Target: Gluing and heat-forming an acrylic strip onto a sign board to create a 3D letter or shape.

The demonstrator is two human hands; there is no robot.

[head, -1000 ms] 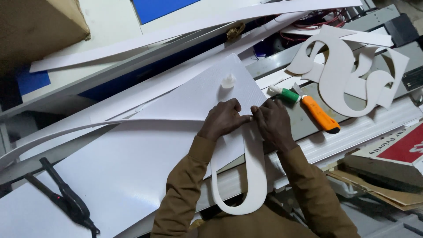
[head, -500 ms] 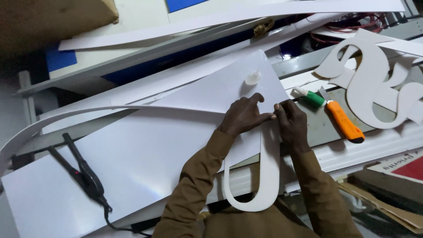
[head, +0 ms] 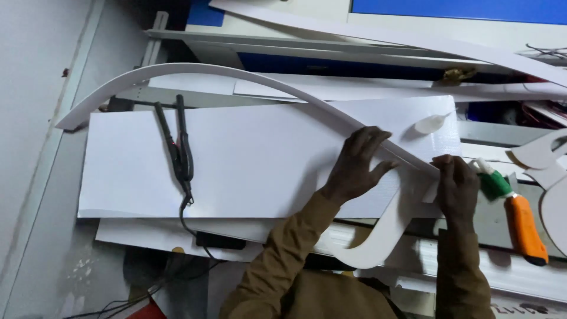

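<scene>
Pressing long white strip (head: 248,77) against curved cutout (head: 384,236): left hand (head: 357,165) spread flat on it, right hand (head: 458,189) pinching its end. Strip arcs away leftward beyond left hand; sheet (head: 236,159) beneath.

There were 2 hands: left hand (head: 359,165) & right hand (head: 456,186), plus 1 long curved white strip (head: 236,75), 1 big white sheet (head: 260,162), 1 curved white cutout (head: 384,236). Also 1 black heating tong (head: 180,147), 1 orange-handled cutter (head: 522,227), 1 green-capped bottle (head: 493,180), approx. 2 white letter cutouts (head: 546,156) at right edge.
</scene>
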